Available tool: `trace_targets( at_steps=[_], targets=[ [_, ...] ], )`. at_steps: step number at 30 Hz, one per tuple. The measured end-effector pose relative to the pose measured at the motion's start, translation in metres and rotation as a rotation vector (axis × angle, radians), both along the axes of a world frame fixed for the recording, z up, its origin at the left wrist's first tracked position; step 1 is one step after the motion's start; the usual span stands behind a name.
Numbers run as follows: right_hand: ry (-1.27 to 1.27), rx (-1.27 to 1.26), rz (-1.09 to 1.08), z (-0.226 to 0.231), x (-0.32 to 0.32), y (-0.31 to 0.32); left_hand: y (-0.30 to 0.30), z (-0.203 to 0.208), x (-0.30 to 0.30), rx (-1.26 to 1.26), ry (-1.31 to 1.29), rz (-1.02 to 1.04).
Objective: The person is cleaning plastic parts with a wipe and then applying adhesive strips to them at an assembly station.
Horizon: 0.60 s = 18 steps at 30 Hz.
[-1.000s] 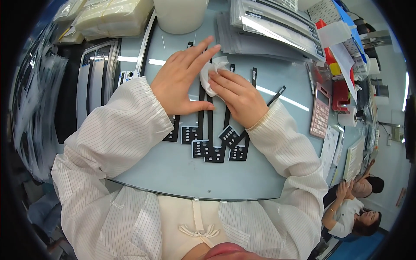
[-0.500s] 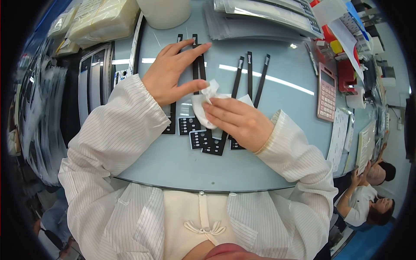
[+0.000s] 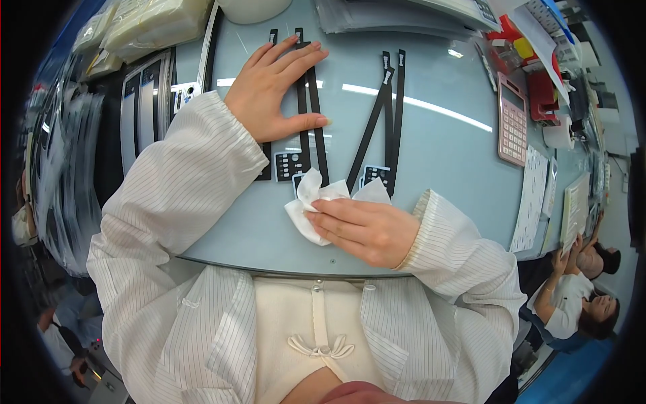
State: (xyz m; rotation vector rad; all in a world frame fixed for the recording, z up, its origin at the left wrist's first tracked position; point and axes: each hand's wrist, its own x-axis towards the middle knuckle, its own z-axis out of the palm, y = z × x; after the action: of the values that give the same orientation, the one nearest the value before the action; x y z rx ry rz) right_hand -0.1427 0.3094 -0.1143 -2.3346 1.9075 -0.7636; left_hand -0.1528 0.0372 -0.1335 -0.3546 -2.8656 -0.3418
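My left hand [image 3: 272, 91] lies spread over the upper part of several long black strips [image 3: 316, 138], its thumb stretched to the right. At their near ends the strips widen into small black panels [image 3: 289, 165] with rows of pale windows. My right hand [image 3: 367, 232] pinches a crumpled white wipe [image 3: 306, 222] over the near ends, close to the table's front edge. The wipe and fingers hide some of the panels. To the right, more black strips [image 3: 397, 114] lie on the table, one slanting across the others.
A pink calculator [image 3: 511, 121] lies on the right beside a printed paper sheet [image 3: 529, 202]. Stacked clear-wrapped sheets [image 3: 397, 23] and a white round container [image 3: 252, 8] stand at the back. Plastic-wrapped bundles [image 3: 158, 34] and sleeves fill the left. Other people sit at far right.
My right hand has drawn the wipe toward the front edge. The right-hand strips have shifted, and one now crosses the others. My left hand stays on its strips; the whole view has moved slightly.
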Motion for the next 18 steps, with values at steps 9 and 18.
trace_targets(
  at_steps=[9,18],
  targets=[
    [-0.334,-0.057,0.023,0.025,0.012,0.007,0.001,0.003,-0.001,-0.02,0.014,-0.013],
    [-0.291,-0.264,-0.704,0.046,-0.067,0.054,0.002,0.013,-0.01,0.023,-0.144,-0.125]
  ],
)
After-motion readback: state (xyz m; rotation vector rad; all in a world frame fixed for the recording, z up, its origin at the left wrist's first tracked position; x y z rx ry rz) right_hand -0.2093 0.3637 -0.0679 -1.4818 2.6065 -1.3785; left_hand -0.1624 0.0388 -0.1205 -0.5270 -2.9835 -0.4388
